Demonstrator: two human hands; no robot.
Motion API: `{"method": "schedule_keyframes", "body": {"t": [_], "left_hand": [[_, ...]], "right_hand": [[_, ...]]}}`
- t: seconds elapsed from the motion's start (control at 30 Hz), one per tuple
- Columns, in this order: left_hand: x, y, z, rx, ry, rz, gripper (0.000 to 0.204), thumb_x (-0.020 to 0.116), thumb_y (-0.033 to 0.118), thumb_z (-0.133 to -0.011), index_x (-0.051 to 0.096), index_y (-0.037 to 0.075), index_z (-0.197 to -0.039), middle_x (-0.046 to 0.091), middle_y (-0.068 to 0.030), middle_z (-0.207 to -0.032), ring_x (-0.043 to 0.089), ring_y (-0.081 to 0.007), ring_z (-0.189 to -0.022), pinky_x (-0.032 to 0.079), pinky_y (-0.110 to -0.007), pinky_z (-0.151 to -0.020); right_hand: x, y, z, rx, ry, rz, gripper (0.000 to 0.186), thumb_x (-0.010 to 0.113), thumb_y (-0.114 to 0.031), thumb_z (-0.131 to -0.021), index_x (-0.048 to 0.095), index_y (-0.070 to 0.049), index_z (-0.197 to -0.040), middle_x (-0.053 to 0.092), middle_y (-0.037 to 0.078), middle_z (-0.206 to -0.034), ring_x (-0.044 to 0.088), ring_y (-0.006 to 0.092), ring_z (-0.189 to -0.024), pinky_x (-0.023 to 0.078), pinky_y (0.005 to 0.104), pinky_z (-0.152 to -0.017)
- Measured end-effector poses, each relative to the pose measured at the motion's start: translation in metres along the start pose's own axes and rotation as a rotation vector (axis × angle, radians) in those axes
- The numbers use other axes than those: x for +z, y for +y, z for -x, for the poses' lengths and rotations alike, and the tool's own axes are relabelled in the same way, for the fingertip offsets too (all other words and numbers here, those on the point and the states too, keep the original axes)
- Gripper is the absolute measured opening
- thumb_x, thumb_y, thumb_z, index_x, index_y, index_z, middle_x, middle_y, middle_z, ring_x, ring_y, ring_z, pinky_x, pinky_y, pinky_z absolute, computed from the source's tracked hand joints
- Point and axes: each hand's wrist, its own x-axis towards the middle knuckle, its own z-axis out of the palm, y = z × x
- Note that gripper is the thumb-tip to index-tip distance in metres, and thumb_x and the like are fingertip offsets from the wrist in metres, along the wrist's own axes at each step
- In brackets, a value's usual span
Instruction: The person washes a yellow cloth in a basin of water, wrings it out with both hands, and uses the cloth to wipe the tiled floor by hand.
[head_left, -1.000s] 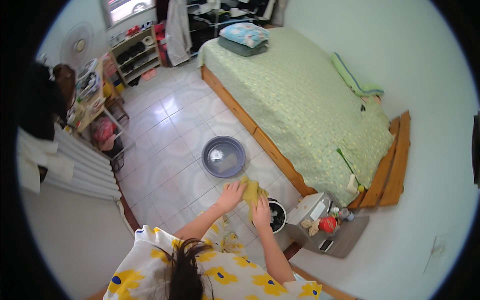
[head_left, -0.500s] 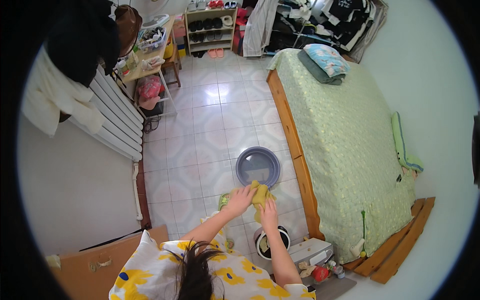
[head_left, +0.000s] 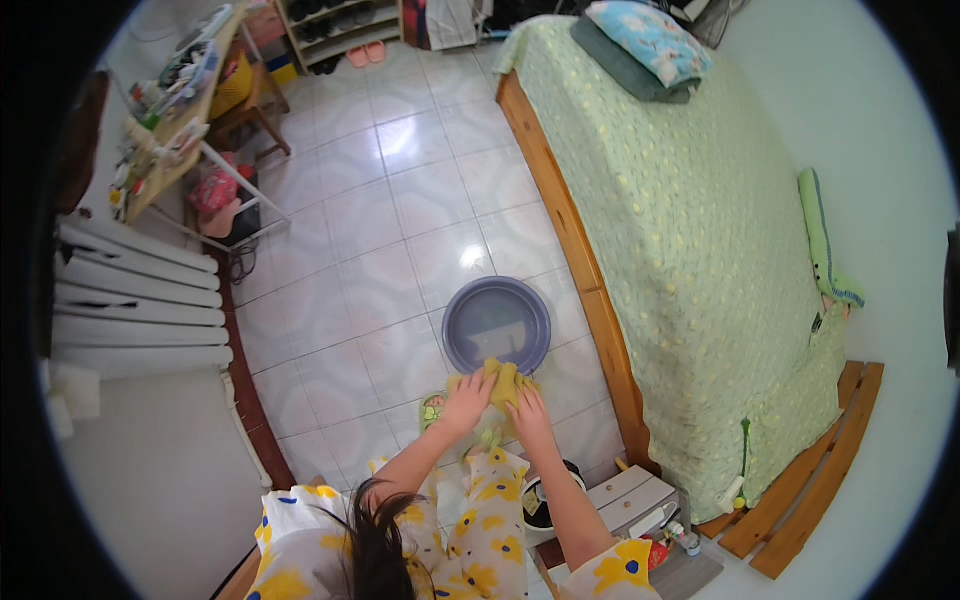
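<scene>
A yellow-green cloth (head_left: 504, 384) is bunched between my two hands, at the near rim of a round grey-purple basin (head_left: 449, 330) on the floor. Liquid in the basin reflects a pale patch of light. My left hand (head_left: 468, 402) is closed on the cloth's left part, fingers bent over it. On the other side my right hand (head_left: 527, 408) grips the cloth, fingertips pointing up toward the basin. The cloth covers a little of the near rim; whether it touches the basin I cannot tell. Below my hands shows a green slipper (head_left: 433, 408) on a foot.
A bed with a green cover (head_left: 680, 260) and wooden side runs along the right. Near my right forearm stand a black-and-white bin (head_left: 538, 505) and a small grey cabinet (head_left: 625, 495). A cluttered desk (head_left: 165, 165) and a radiator (head_left: 140, 300) line the left.
The view has shifted and tilted down. My hands have come closer together, and the cloth that hung below them is now gathered up between them.
</scene>
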Motion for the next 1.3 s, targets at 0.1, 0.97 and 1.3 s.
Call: {"method": "schedule_keyframes", "body": {"t": [0.1,0.97,1.3], "left_hand": [[0.036,-0.021,-0.032,-0.1,-0.018,0.115,0.068,0.063,0.013,-0.072,0.03,0.005,-0.131,0.034,-0.0164,-0.126,0.041,-0.0322,-0.111,0.034,-0.041,-0.092],[0.252,-0.17,-0.155,-0.428,-0.183,0.026,0.076,0.059,0.001,-0.065,0.028,0.008,-0.134,0.015,-0.0182,-0.142,0.04,-0.0364,-0.113,0.042,-0.041,-0.088],[0.271,-0.249,-0.138,-0.88,0.025,0.321,0.059,0.06,0.012,-0.077,0.029,-0.002,-0.125,0.043,-0.0262,-0.116,0.049,-0.0399,-0.103,0.043,-0.042,-0.084]], "right_hand": [[0.034,0.039,-0.029,0.025,-0.016,-0.021,0.041,0.056,-0.02,-0.083,0.047,0.004,-0.114,0.05,0.02,-0.114,0.044,0.0354,-0.11,0.038,0.0397,-0.093],[0.254,0.262,-0.155,0.288,-0.308,0.04,0.053,0.054,-0.014,-0.079,0.037,-0.007,-0.129,0.038,0.018,-0.128,0.039,0.0363,-0.114,0.036,0.0399,-0.094],[0.221,0.337,-0.17,0.727,0.157,-0.033,0.056,0.057,-0.018,-0.08,0.031,-0.004,-0.128,0.041,0.026,-0.124,0.047,0.0388,-0.107,0.04,0.0429,-0.088]]}}
